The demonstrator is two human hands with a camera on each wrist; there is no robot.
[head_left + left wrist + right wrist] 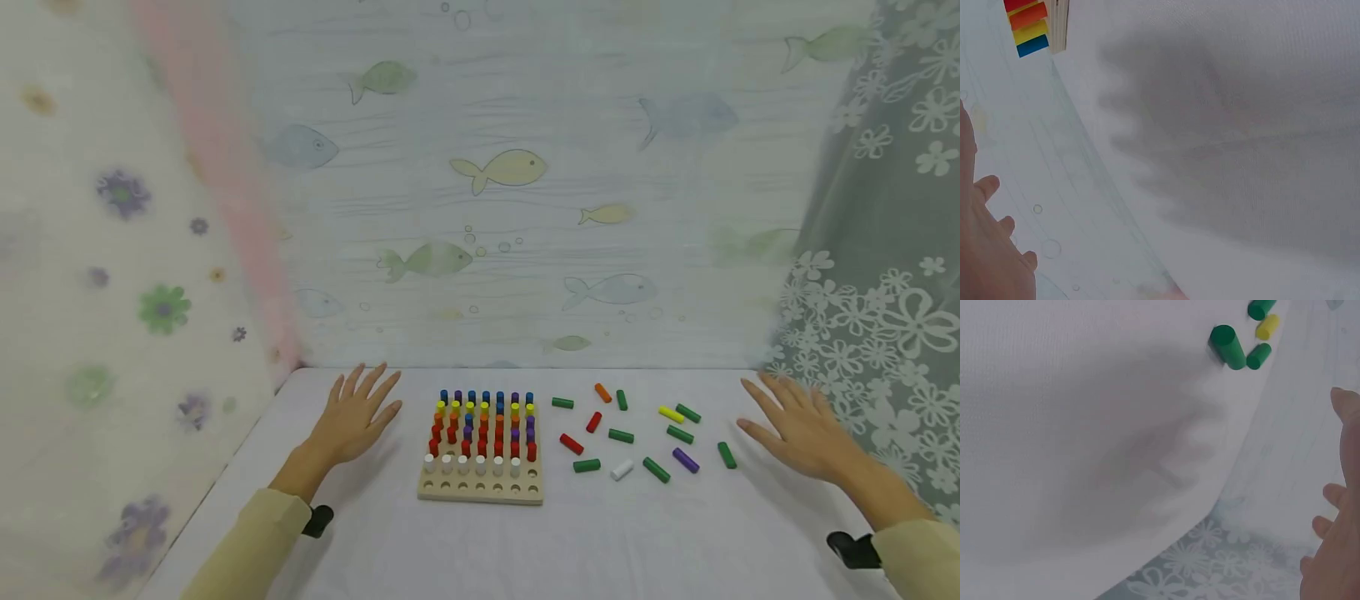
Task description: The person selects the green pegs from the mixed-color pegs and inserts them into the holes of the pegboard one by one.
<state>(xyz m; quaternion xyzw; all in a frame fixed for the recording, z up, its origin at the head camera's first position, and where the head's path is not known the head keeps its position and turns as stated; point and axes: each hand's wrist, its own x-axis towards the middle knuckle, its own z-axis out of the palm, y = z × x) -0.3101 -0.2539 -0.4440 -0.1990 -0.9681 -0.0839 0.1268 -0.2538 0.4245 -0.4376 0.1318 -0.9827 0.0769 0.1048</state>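
A wooden pegboard (480,493) stands on the white table, filled with rows of blue, yellow, orange, red, purple and white pegs; its nearest row of holes is bare. Left of it my left hand (352,423) is held over the table, fingers spread, holding nothing. My right hand (806,429) hovers at the far right with its fingers spread too. Nearest to that hand lies a green peg (727,455). Between board and right hand are scattered loose pegs, among them a purple peg (686,460), a white peg (622,470) and a yellow peg (671,414).
The white tablecloth (450,550) ends at a back edge against a fish-patterned curtain (517,250). A flower-patterned curtain (112,292) hangs at the left, a grey one with white flowers (900,317) at the right. Each wrist wears a black device.
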